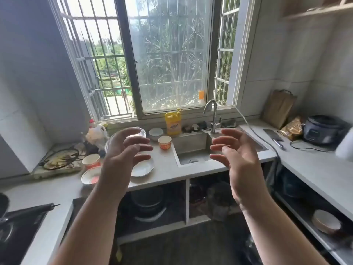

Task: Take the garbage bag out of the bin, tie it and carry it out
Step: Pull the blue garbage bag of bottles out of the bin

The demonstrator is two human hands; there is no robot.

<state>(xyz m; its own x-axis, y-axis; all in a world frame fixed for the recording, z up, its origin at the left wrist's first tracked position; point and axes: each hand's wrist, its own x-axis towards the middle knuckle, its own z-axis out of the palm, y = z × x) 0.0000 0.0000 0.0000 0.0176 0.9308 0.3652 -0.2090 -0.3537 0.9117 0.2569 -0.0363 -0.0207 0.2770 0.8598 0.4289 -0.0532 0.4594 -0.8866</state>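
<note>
My left hand and my right hand are both raised in front of me over the kitchen counter, palms facing each other, fingers spread and curled, holding nothing. Under the counter, right of the white divider, stands a dark shape that may be a bin with a bag; it is too dim and blurred to tell. No garbage bag shows clearly.
A steel sink with a tap sits under the barred window. Bowls, a white plate, paper cups and a yellow bottle crowd the counter. Stove at lower left; rice cooker and cleaver on the right counter.
</note>
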